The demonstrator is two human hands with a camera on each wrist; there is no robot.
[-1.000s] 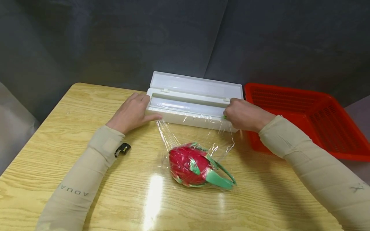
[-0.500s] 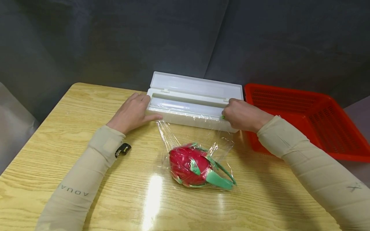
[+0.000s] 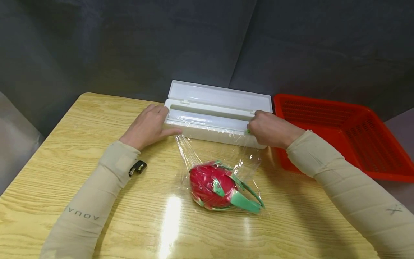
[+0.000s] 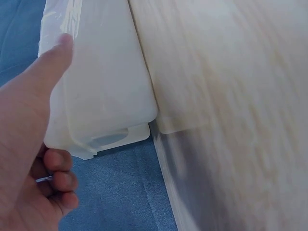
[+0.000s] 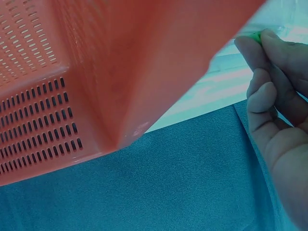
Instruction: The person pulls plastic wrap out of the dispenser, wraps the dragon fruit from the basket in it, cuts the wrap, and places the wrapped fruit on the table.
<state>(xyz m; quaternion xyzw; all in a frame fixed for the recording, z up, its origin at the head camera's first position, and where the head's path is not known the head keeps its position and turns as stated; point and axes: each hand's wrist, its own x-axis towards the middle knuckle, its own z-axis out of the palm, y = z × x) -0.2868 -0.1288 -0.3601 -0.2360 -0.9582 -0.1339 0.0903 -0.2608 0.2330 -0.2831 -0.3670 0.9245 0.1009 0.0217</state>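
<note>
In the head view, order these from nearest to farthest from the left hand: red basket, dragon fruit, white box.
1. The white box: touched by the left hand, which is at its left end.
2. The dragon fruit: in front of the box, on the person's side.
3. The red basket: far right, beyond the box.

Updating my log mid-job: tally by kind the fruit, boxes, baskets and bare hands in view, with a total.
Fruit: 1, the red-and-green dragon fruit
Boxes: 1, the white box, lid open
Baskets: 1, the red basket
Hands: 2, the left hand and the right hand, which pinches a small green piece
Total: 5
</note>
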